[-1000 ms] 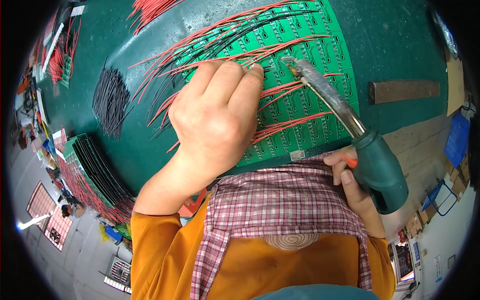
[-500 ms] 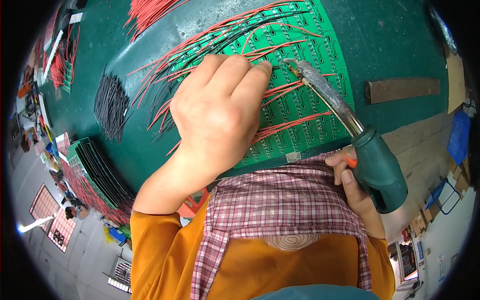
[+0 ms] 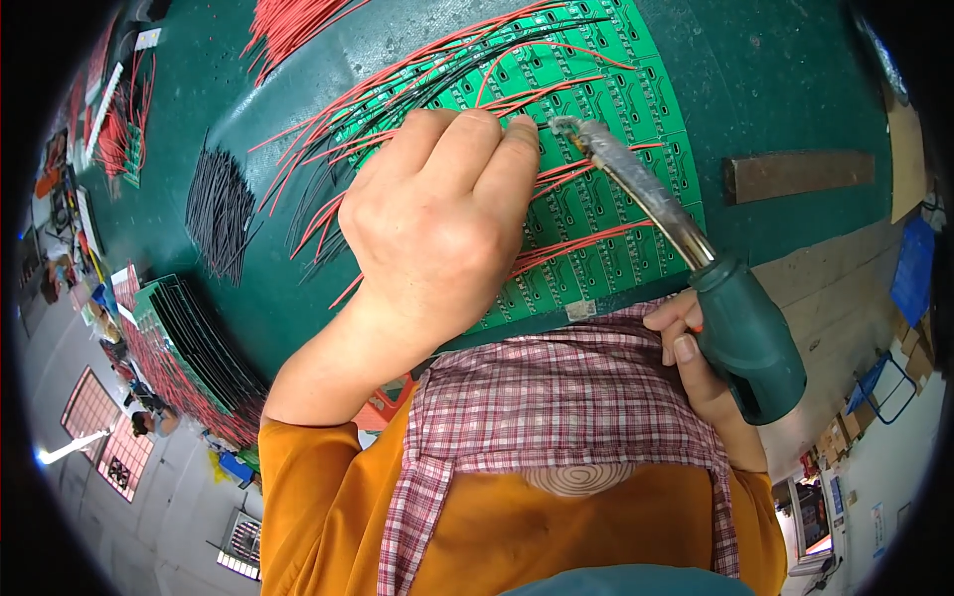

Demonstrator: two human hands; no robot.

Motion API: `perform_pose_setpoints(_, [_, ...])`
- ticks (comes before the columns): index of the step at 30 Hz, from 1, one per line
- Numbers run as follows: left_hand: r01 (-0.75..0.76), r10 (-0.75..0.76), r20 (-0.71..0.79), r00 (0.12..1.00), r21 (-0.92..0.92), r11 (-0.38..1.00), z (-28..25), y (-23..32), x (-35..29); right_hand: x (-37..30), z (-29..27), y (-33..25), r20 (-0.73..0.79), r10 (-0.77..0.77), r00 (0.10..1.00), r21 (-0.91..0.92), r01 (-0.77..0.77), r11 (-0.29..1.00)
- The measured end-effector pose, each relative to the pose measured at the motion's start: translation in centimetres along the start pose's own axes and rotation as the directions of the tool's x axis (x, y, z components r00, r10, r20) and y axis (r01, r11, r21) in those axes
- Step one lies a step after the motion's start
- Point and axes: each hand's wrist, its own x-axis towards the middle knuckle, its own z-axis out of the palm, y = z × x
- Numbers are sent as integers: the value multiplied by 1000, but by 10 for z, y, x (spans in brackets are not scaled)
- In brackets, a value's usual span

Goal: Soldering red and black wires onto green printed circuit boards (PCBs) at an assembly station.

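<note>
A panel of green circuit boards (image 3: 646, 99) lies on the table, with rows of red wires (image 3: 586, 241) and black wires (image 3: 452, 72) across it. My left hand (image 3: 437, 214) hangs over the panel's left part, fingers pinched. A short dark wire end shows at its fingertips; the rest of that wire is hidden by the hand. My right hand (image 3: 693, 348) grips the green handle of a soldering iron (image 3: 750, 338), partly hidden behind it. The iron's metal tip points up and left, close to the left fingertips, over the boards.
Left of the panel lies a bundle of black wires (image 3: 219, 209); a bundle of red wires (image 3: 293, 35) lies at the far edge. Stacked wired boards (image 3: 194, 338) stand at the near left. A dark bar (image 3: 800, 177) rests on the green table (image 3: 765, 89) at right.
The soldering iron's tip has shifted slightly left, nearer my left fingertips, its handle moving a little too. My left hand has barely moved and stays pinched.
</note>
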Motion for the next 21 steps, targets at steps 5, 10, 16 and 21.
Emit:
perform_pose_setpoints(5, [-2, 2, -7, 1000, 18, 1000, 2, 0, 0, 1, 7, 0, -146, -37, 989, 314, 82, 946])
perform_pose_setpoints(10, [-12, 12, -6, 1000, 26, 1000, 2, -2, 1, 2, 0, 1, -2, 45, 999, 224, -43, 974])
perform_pose_setpoints(16, [-87, 92, -54, 994, 94, 992, 6, -8, -1, 7, -3, -1, 48, -11, 999, 14, 10, 1000])
perform_pose_setpoints(21, [-82, 88, -67, 994, 90, 993, 8, -8, 0, 7, 1, 0, -24, 19, 1000, 331, -10, 944])
